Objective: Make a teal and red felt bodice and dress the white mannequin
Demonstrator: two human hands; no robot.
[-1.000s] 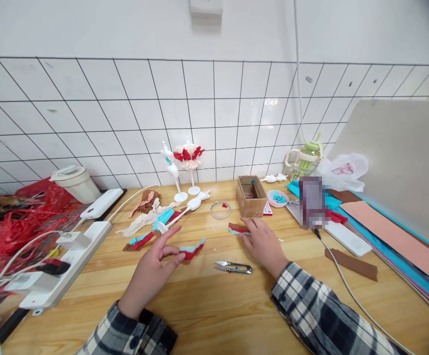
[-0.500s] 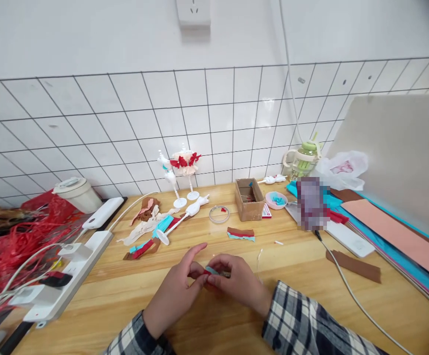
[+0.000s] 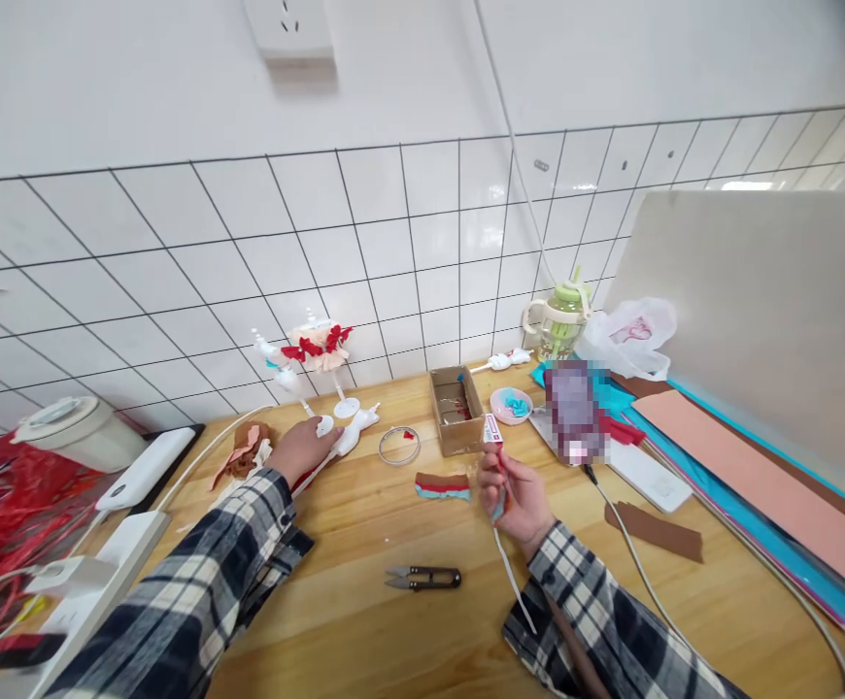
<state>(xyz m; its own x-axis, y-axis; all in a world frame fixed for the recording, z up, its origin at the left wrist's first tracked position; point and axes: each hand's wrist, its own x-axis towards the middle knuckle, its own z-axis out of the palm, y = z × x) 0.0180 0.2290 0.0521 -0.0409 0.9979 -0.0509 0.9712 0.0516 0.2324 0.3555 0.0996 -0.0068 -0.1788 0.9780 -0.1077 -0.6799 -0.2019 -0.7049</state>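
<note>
My left hand (image 3: 307,447) reaches across the table, palm down with fingers stretched over the pole of a small white dress form (image 3: 356,429) lying on its side. No grip on it shows, and my fingertips are partly hidden. My right hand (image 3: 521,500) is raised at centre right, fingers closed on a small piece of red and light-blue fabric (image 3: 499,503). A thin white cord (image 3: 514,581) hangs below that hand. Black thread snips (image 3: 426,579) lie between my arms. Beyond them is a layered brown, red and blue fabric strip (image 3: 443,485).
Dress forms stand at the back; one wears a pink and red ruffle (image 3: 319,349). A metal ring (image 3: 399,447), a cardboard box (image 3: 457,432) and a pink dish (image 3: 511,408) sit mid-table. Fabric sheets (image 3: 728,456) lie right, a power strip (image 3: 113,573) left.
My hands were together over the fabric and have parted. The left has moved out to the lying dress form; the right has lifted the fabric. The snips now show. The view has shifted.
</note>
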